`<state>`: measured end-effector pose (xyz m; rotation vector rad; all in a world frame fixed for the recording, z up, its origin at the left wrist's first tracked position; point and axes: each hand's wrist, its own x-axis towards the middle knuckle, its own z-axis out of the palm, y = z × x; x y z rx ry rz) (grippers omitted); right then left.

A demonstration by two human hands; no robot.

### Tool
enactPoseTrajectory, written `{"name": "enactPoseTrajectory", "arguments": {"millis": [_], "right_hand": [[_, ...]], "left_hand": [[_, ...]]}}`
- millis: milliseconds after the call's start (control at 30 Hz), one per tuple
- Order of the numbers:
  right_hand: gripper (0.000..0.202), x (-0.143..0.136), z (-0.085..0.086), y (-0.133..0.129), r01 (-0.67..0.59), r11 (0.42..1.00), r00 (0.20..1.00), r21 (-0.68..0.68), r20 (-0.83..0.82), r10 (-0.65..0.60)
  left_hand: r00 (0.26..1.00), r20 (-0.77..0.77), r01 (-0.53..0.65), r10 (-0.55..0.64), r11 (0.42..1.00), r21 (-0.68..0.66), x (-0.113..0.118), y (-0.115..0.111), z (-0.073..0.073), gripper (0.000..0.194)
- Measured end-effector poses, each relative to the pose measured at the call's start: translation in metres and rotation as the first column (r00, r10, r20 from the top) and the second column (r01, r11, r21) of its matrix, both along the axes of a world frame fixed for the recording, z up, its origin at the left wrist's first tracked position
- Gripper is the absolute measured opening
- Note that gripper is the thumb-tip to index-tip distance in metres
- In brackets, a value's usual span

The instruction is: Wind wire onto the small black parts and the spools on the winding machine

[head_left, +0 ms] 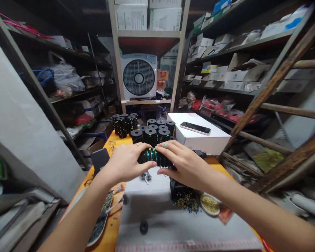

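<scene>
Between my two hands is a black foam spool point(152, 154), held level above the work surface, with bright green and bluish marks in lines round its middle. My left hand point(127, 160) grips its left end, thumb below and fingers over the top. On the right end, my right hand point(182, 159) closes the same way, a pale green ring or band on one finger. The spool's ends are mostly hidden by my fingers. Just behind it stand several similar black spools point(150, 132) with holes in their tops. Another group of spools point(121, 126) stands farther left.
A phone point(195, 128) lies on a white box point(199, 142) at back right. Colourful small beads point(190, 203) and a bowl of golden bits point(210, 204) are right of centre. A black ring point(144, 227) lies in front; a tray point(98, 227) sits left. Shelves and a wooden ladder point(273, 84) flank the table.
</scene>
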<state>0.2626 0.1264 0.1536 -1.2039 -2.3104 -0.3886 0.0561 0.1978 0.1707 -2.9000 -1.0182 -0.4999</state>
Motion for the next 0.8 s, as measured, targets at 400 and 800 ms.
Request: {"name": "enactPoseTrajectory", "arguments": {"millis": [400,800], "right_hand": [[0.063,0.028,0.038,0.071,-0.058,0.623,0.997,-0.78,-0.079,-0.007],[0.051,0.018,0.042,0.035,-0.07,0.843,0.998,-0.533,-0.04,0.058]], "left_hand": [[0.999,-0.039,0.02,-0.02,1.0,-0.023,-0.002,0.002,0.001,0.05],[0.998,-0.039,0.037,-0.04,0.997,-0.06,0.0,0.004,0.002,0.052]]}}
